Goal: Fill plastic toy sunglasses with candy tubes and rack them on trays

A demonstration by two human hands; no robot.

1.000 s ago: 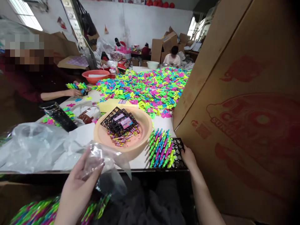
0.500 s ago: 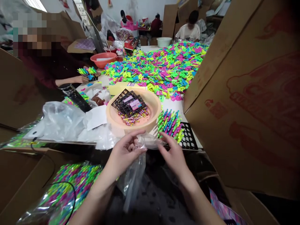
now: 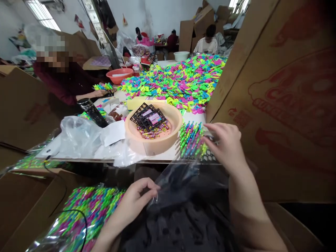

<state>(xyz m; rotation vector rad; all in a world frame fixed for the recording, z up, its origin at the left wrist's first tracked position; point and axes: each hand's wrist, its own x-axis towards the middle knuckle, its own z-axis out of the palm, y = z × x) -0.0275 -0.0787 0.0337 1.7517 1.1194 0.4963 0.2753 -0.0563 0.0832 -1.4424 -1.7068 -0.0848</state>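
Observation:
My left hand (image 3: 140,196) pinches the edge of a clear plastic bag (image 3: 181,180) between thumb and fingers, low in front of the table. The bag spreads out to the right, below my right hand (image 3: 225,145). That hand is raised at the table's right front edge, its thumb and forefinger apart. Just beyond its fingertips, a bunch of green, blue, pink and yellow pen-like toys (image 3: 191,138) stands in a black perforated tray (image 3: 210,155). Whether a bit of film touches the right fingertips is hard to make out.
A peach basin (image 3: 153,145) holds black grids and small printed pieces. Behind it lies a big pile of coloured plastic parts (image 3: 178,78). A tall carton (image 3: 275,105) walls off the right. Packed toys (image 3: 86,210) lie lower left. A co-worker (image 3: 60,77) handles similar pieces.
My hands have moved apart: the right up and to the right, the left slightly down. The bag, bunched between them before, is now spread out. The camera view has shifted a little.

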